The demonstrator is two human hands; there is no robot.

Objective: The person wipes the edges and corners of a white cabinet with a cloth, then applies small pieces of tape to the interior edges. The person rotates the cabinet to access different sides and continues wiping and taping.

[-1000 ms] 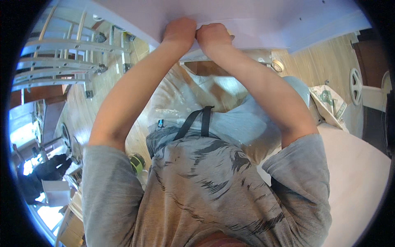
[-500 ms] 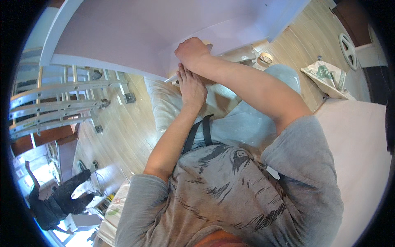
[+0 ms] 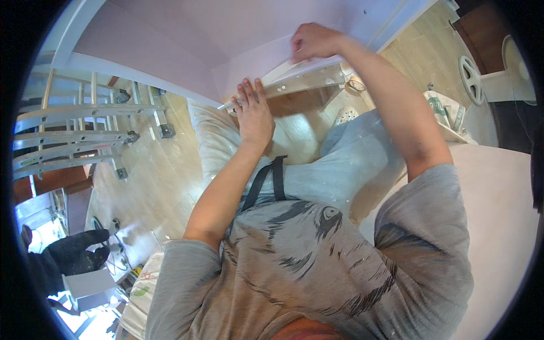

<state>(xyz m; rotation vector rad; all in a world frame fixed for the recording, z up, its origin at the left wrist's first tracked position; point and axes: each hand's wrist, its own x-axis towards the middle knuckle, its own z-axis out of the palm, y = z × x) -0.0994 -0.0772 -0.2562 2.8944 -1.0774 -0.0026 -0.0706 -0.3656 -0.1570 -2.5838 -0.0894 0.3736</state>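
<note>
My left hand (image 3: 255, 118) lies with fingers stretched and slightly apart, its fingertips on the near edge of a pale lilac cabinet-like box (image 3: 164, 51). Further right and higher, my right hand (image 3: 318, 42) is closed, fingers curled together over the same edge and a little smeared by motion. Whatever it may be holding is too hidden to name. A narrow whitish strip (image 3: 277, 72) runs along the edge between my two hands. Under it, a stained brownish board (image 3: 300, 88) shows above my knees.
Aluminium ladders (image 3: 85, 113) lie at the left. A roll of tape (image 3: 356, 84) is near my right knee, with a printed bag (image 3: 445, 113) and a white wheel-like ring (image 3: 471, 80) beyond. A pale covered surface (image 3: 487, 209) is at my right. Another person in dark clothes (image 3: 73, 252) is at lower left.
My right hand has moved right along the edge, away from my left hand. My left hand has shifted slightly, fingers now over the edge. The view has tilted a little.
</note>
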